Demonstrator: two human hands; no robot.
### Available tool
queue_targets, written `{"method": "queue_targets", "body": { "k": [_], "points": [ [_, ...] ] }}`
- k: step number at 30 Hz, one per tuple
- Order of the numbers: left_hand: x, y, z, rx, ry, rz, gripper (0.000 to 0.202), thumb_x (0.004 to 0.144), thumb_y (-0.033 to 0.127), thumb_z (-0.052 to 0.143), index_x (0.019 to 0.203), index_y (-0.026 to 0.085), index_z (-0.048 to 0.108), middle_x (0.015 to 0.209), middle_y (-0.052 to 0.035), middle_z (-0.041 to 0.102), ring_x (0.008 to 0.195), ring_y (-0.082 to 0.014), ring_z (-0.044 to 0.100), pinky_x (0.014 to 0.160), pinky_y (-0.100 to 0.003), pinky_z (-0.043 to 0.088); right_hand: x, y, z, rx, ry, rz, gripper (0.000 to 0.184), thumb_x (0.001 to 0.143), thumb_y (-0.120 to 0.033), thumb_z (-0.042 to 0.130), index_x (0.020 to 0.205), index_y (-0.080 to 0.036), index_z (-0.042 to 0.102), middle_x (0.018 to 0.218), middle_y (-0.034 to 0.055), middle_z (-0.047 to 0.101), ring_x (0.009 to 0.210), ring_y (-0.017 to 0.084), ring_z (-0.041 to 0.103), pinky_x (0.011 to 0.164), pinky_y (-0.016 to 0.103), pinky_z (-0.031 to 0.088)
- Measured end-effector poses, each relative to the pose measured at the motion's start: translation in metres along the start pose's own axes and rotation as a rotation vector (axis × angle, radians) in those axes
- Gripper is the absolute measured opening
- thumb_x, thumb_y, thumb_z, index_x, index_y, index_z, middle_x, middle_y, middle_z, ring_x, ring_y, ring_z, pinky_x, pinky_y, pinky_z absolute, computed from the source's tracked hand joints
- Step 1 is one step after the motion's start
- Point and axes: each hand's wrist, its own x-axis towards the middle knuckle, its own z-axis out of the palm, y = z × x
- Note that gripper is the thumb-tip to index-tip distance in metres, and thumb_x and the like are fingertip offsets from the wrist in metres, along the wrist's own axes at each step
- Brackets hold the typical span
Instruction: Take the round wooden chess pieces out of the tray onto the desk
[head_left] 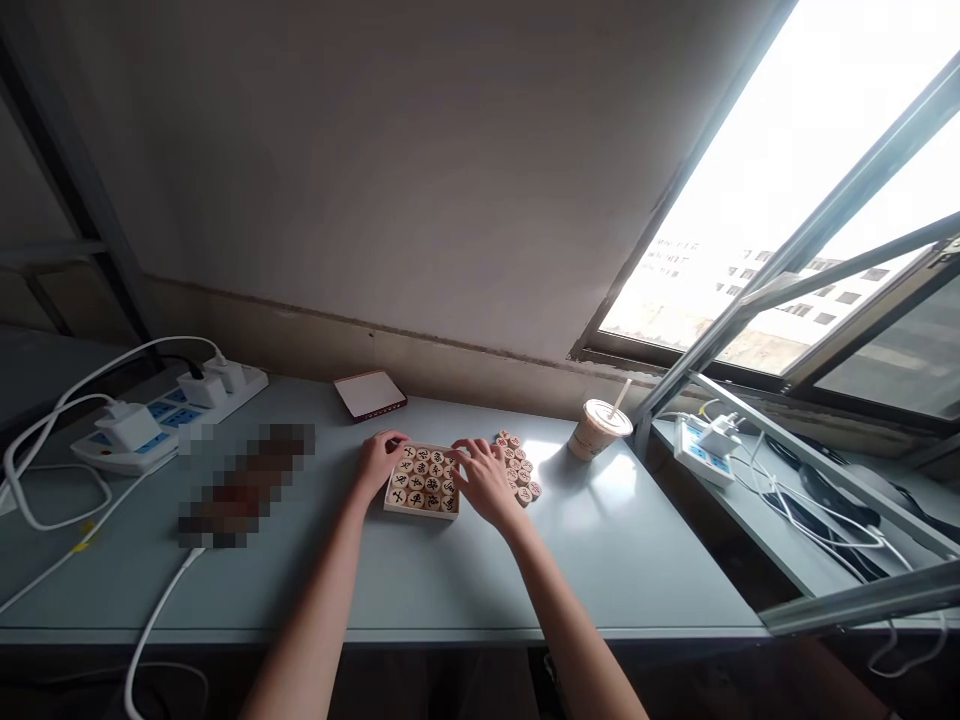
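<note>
A shallow wooden box (420,512) sits on the desk, with rows of round Chinese chess pieces (417,482) bearing dark characters. My left hand (379,462) is closed around the box's far left corner. Over the right edge of the box, my right hand (484,478) has its fingers apart, fingertips at the pieces in the far right part; it covers some of them. Just right of that hand, more Chinese chess pieces (523,467) with reddish characters lie grouped on the desk, partly hidden by it.
Behind the box lies a box lid (370,394). A lidded drink cup (598,430) with a straw stands right. Power strips (161,425) with plugs and white cables occupy the left, beside a blurred-out object (244,490). A metal frame (697,360) rises at the right edge of the desk (600,570).
</note>
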Motion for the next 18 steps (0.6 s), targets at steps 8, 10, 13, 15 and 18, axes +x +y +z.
{"method": "queue_targets", "body": {
  "k": [8,10,13,15,18],
  "points": [
    [0.0,-0.005,0.0,-0.047,0.023,0.019,0.018,0.074,0.023,0.05,0.078,0.016,0.067,0.079,-0.0057,0.068,0.064,-0.0146,0.059,0.062,-0.025,0.046,0.02,0.003,0.017,-0.095,-0.024,0.059,0.019,0.087,-0.021,0.051,0.104,-0.021,0.057,0.11,0.0097,0.053,0.099,0.025,0.043,0.083,0.04,0.033],
    [0.0,-0.006,0.001,-0.052,0.032,0.022,0.019,0.074,0.023,0.05,0.079,0.016,0.067,0.079,-0.0059,0.068,0.063,-0.0145,0.059,0.062,-0.025,0.047,0.016,0.006,0.019,-0.041,0.024,0.088,0.017,0.087,-0.024,0.051,0.103,-0.023,0.055,0.113,0.0069,0.053,0.1,0.023,0.043,0.083,0.038,0.033],
    [0.001,-0.006,0.001,-0.047,0.032,0.02,0.019,0.074,0.023,0.05,0.079,0.016,0.067,0.079,-0.0061,0.068,0.064,-0.0147,0.058,0.063,-0.026,0.047,0.014,0.008,0.022,0.045,0.062,0.09,0.01,0.089,-0.025,0.048,0.095,-0.024,0.056,0.105,0.0027,0.058,0.097,0.02,0.047,0.084,0.036,0.032],
    [0.001,-0.006,0.001,-0.045,0.023,0.019,0.019,0.075,0.023,0.05,0.079,0.016,0.066,0.081,-0.006,0.068,0.067,-0.015,0.059,0.064,-0.026,0.047,0.014,0.008,0.024,0.09,0.065,0.103,0.009,0.089,-0.025,0.047,0.089,-0.024,0.056,0.097,0.0012,0.061,0.091,0.019,0.049,0.085,0.036,0.03],
    [0.001,-0.006,0.001,-0.039,0.016,0.012,0.019,0.075,0.024,0.049,0.079,0.017,0.066,0.081,-0.0058,0.068,0.067,-0.015,0.059,0.063,-0.025,0.047,0.016,0.011,0.026,0.159,0.11,0.146,0.011,0.087,-0.027,0.049,0.094,-0.025,0.057,0.095,0.0012,0.064,0.089,0.019,0.051,0.086,0.036,0.029]
  ]
}}
